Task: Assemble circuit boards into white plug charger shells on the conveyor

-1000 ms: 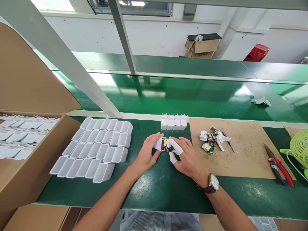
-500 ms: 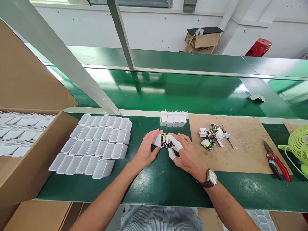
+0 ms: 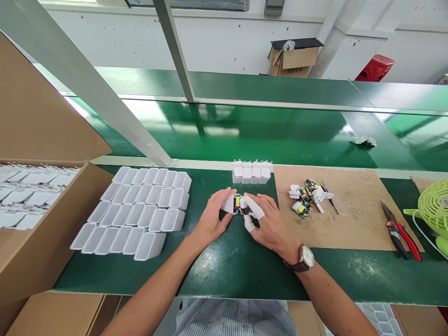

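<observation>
Plenty of white parts (image 3: 38,198) are stacked in the cardboard box (image 3: 63,224) on the far left, and just right of it neat rows of white tubs (image 3: 121,214) sit on the green table (image 3: 227,275), hollow side up.

Next over is the left hand (image 3: 212,215), thumb and fingers pinching a white housing (image 3: 229,204). Right up against that is a small circuit board (image 3: 241,205), held over the table near the middle. The right hand (image 3: 268,219), thumb and index in white finger covers (image 3: 254,207), seems to be pinching the board's other end, though the exact contact is hidden. My read: board and housing are being lined up or fitted together. The next move calls for a steady left grip, a gentle straight push and no snagged wires.

Behind the hands there's a block of white units (image 3: 251,173). Then comes a brown sheet (image 3: 364,224) with loose boards (image 3: 303,207), a thin dark tool (image 3: 334,205) and red-handled pliers (image 3: 402,238), with a lime fan (image 3: 434,205) at the edge.

Compared with half a second ago, the hands have basically the same hold, while the crumpled item (image 3: 364,141) on the shiny green surface beyond has shifted left.
</observation>
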`<state>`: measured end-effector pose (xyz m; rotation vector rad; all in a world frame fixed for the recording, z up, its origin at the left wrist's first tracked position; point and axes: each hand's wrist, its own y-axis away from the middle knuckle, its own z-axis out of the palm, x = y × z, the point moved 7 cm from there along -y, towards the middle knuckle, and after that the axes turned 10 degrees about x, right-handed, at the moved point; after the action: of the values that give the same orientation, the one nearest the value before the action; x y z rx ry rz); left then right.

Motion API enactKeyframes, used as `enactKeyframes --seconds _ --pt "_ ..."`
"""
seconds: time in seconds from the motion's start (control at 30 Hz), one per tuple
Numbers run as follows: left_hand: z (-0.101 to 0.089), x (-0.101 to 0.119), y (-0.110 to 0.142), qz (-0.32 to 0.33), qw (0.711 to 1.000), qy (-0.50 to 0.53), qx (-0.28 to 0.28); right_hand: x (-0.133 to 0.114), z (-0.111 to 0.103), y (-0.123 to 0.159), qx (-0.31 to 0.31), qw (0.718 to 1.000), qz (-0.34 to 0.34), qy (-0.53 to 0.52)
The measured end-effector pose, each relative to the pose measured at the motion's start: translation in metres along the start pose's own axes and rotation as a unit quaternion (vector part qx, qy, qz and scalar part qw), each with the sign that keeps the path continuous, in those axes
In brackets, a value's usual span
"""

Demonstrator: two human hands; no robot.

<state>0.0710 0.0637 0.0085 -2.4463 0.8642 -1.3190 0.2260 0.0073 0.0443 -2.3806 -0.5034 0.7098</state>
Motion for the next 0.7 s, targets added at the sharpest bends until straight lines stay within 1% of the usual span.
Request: enactKeyframes --seconds 0.23,0.33,0.53,0.7 --pt "0.0000 0.0008 -0.0003 0.006 1.000 0.012 0.005 -0.0010 -0.0020 -0.0004 0.016 1.000 0.005 -0.002" --pt "0.0004 0.0003 -0.0001 0.003 1.000 0.013 0.003 -0.0021 -0.0031 -0.0008 0.017 1.000 0.001 -0.001" --pt "0.0004 0.0002 0.0002 -0.007 1.000 0.025 0.004 0.0005 -0.0026 -0.0001 0.015 1.000 0.017 -0.004" --pt "-0.0004 0.0007 0.0002 -0.008 0.999 0.032 0.011 -0.0008 -0.0028 -0.0009 0.014 1.000 0.016 -0.003"
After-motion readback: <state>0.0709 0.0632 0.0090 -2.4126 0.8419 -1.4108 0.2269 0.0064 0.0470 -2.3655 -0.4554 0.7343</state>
